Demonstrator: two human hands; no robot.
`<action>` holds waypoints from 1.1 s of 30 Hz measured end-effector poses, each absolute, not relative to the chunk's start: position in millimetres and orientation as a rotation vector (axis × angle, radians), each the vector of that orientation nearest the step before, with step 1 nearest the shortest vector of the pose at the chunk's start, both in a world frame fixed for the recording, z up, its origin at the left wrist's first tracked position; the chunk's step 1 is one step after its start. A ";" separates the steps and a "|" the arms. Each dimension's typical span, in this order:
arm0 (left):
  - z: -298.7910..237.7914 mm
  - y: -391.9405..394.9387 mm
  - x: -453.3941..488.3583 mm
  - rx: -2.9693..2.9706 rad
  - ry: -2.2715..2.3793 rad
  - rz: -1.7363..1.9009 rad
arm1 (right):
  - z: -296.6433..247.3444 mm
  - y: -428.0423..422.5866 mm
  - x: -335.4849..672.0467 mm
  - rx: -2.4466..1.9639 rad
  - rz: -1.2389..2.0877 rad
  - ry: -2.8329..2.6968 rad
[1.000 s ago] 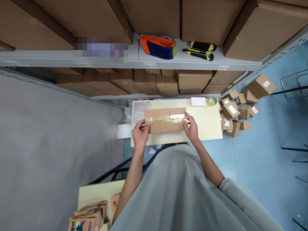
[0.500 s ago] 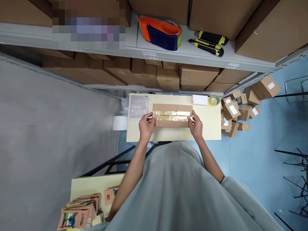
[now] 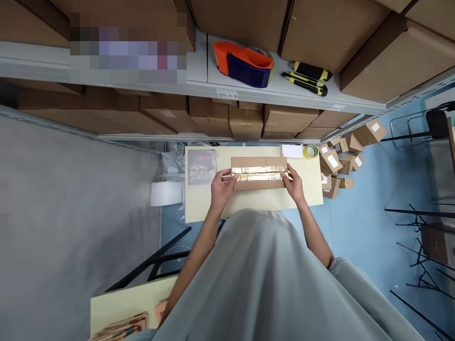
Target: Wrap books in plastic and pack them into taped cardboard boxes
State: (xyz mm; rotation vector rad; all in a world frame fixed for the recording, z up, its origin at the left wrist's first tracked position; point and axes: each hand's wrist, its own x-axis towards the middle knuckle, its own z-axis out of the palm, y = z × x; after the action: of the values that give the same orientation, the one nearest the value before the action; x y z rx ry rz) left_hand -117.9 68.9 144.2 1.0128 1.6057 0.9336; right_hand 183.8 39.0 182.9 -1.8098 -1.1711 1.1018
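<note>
A long brown cardboard box, with shiny tape along its top seam, is held level over the pale yellow table. My left hand grips its left end, thumb on top and fingers at the side. At the right end my right hand holds it the same way. Whether the box's underside touches the table is hidden. Behind its right end lie a small white box and a roll of tape. A clear plastic sleeve lies left of the box.
Shelving with cardboard boxes spans the back; its upper shelf bears an orange and blue tape dispenser and utility knives. Labelled parcels are piled at right. A white roll stands left, and a side table holds booklets.
The view has shifted, showing more of the right side. Both hands keep their hold on the cardboard box, which now sits slightly right and nearer the table's back edge.
</note>
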 end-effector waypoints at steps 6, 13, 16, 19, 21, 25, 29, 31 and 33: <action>130.9 83.5 -124.3 0.962 1.487 0.866 | 184.2 43.6 170.6 -1.751 1.145 -1.198; 122.5 80.9 -133.5 0.971 1.233 0.759 | 182.8 23.0 157.7 -1.773 1.108 -1.085; 121.2 72.7 -132.7 1.007 1.215 0.745 | 185.3 6.3 155.6 -1.815 1.118 -1.012; 116.2 67.1 -132.9 1.047 1.267 0.726 | 186.8 -11.0 149.8 -1.845 1.095 -0.998; 111.2 64.9 -134.9 1.077 1.305 0.698 | 186.7 -19.2 143.7 -1.840 1.079 -1.035; 106.8 60.3 -137.1 1.098 1.335 0.692 | 187.6 -18.9 136.9 -1.886 1.017 -1.114; 114.9 54.1 -129.2 1.111 1.406 0.682 | 193.3 -4.2 147.3 -1.970 0.960 -1.157; 119.8 49.8 -122.7 1.113 1.448 0.649 | 195.0 0.5 157.6 -2.004 0.959 -1.169; 123.1 44.3 -115.7 1.110 1.481 0.616 | 194.3 1.4 168.9 -2.028 0.980 -1.173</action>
State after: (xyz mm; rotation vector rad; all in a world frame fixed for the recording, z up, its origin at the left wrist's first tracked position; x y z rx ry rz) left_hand -115.7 44.3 123.1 1.1104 1.4808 0.6161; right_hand 168.9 1.4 194.3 -2.0278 -1.1730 0.9801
